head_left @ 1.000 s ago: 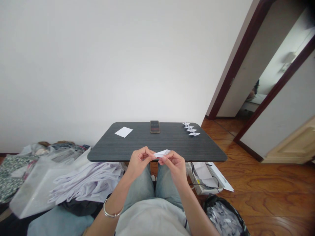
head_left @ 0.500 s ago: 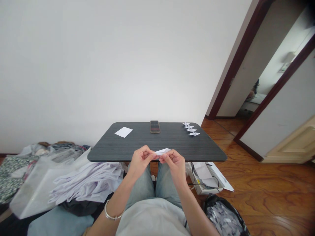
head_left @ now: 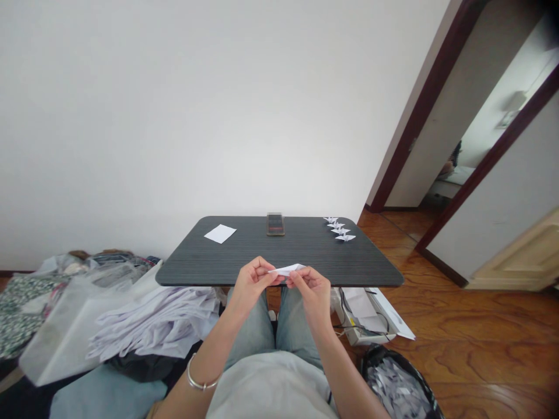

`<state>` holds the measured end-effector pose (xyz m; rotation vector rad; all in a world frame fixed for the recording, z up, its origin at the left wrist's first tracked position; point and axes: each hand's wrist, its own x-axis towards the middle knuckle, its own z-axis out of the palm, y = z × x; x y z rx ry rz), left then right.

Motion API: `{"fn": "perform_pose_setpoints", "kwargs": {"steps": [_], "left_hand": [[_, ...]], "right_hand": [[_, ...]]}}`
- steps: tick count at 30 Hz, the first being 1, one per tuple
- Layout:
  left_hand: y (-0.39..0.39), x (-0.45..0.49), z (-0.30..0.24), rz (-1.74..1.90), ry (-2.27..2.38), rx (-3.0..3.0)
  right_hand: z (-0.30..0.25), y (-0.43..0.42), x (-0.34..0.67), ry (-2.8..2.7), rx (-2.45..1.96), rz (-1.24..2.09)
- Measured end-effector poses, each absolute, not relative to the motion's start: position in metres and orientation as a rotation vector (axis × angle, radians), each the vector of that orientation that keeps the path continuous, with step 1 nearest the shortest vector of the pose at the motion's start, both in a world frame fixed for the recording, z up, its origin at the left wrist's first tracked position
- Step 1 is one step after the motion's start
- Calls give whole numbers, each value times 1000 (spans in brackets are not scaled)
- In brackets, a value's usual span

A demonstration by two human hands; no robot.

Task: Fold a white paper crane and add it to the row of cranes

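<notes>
folded paper: a slim white piece (head_left: 287,270), pinched between both hands near the close edge of the dark table (head_left: 196,262), its length running from side to side.
left hand: thumb and fingertips closed on the paper's left end; the hand (head_left: 251,282) bends in from the wrist with the bangle (head_left: 196,378).
right hand: thumb and fingers gripping the right part of the paper, this hand (head_left: 311,285) close beside the other.
pinch: best light and near the tips, so the thin layers neither slip nor crumple.
crease: line the edges up first, then press from the middle outward; a nail run along it should sharpen the line.
narrow points: likely the weakest spots, so small, slow pressure suits them better than a hard squeeze.
support: the tabletop just beyond could back a firmer press if the layers feel thick.
paper figures: four or so white folded ones (head_left: 345,238) at the table's far right; they overlap in view, so the count is unsure.
flat sheet: a white piece (head_left: 220,233) at the far left; whether it is one layer or several cannot be told.
phone-like thing: at the far middle (head_left: 275,224), its upper part pixelated.
hidden: the paper's underside, its layers and the curled fingers; whether it touches the table is unclear.
</notes>
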<state>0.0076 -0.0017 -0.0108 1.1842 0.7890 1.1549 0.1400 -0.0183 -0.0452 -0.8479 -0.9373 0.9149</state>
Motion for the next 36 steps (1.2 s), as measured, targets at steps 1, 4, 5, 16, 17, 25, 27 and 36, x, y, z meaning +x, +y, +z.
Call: {"fn": "perform_pose_setpoints", "kwargs": {"steps": [1, 4, 5, 16, 17, 25, 27, 36], "left_hand": [[-1, 8, -11, 1154, 792, 1181], [-1, 8, -10, 1148, 800, 1181], [-1, 8, -10, 1141, 800, 1183], [-3, 5, -9, 1080, 794, 1139], [-2, 5, -9, 1072, 794, 1138], [1, 3, -11, 1051, 822, 1148], [1, 3, -11, 1052, 823, 1149], [0, 2, -9, 1061, 811, 1105]], "right_hand": [[-45, -19, 140, -934, -850, 911], [-45, -19, 139, -929, -862, 892], [-45, -19, 139, -927, -864, 888], [-46, -18, 140, -925, -896, 885], [-47, -18, 140, -923, -895, 886], [-47, -17, 139, -910, -897, 893], [-46, -18, 139, -910, -900, 888], [-48, -17, 141, -905, -895, 874]]}}
